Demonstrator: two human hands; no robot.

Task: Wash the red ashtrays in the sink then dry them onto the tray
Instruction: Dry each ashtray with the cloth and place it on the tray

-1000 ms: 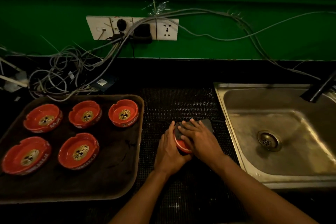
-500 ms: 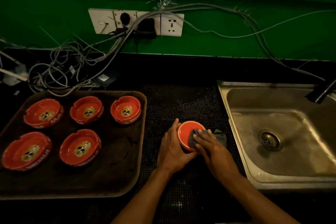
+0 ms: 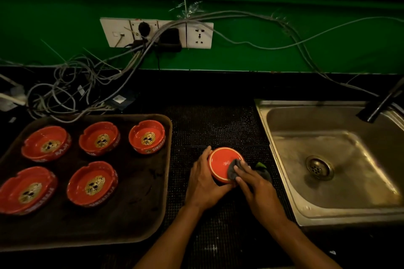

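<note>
The counter [image 3: 218,225] is running dark under a green wall [image 3: 65,28], and on it the tray [image 3: 131,220] is sitting to the left while the sink [image 3: 341,214] is lying dry-looking to the right, with its tap [image 3: 380,105] reaching in from the far corner. Between them, on the dotted mat [image 3: 218,124], the person is working on 1 ashtray [image 3: 223,159], which is turned bottom-up and tilted toward them. A second ago the cloth [image 3: 232,170] was draped over most of it; now the red base is showing almost whole and the cloth is rubbing only its right edge. That is telling me the drying of this piece is nearly finishing, and I judge the next step is setting it on the tray. The left hand [image 3: 205,183] is grasping the ashtray's left side, fingers curled round the rim. The right hand [image 3: 255,188] is pressing the cloth against the base, fingers bent over it and holding it there. 5 ashtrays, 3 in the back row [image 3: 99,137] and 2 in front [image 3: 93,183], are already sitting upright on the tray, and the front right corner is looking like the open spot. Nothing is lying in the way of that short move left. Cables [image 3: 72,91] are tangling down from the sockets [image 3: 156,34] behind the tray, touching its back edge, so wet hands are wanting care there.
</note>
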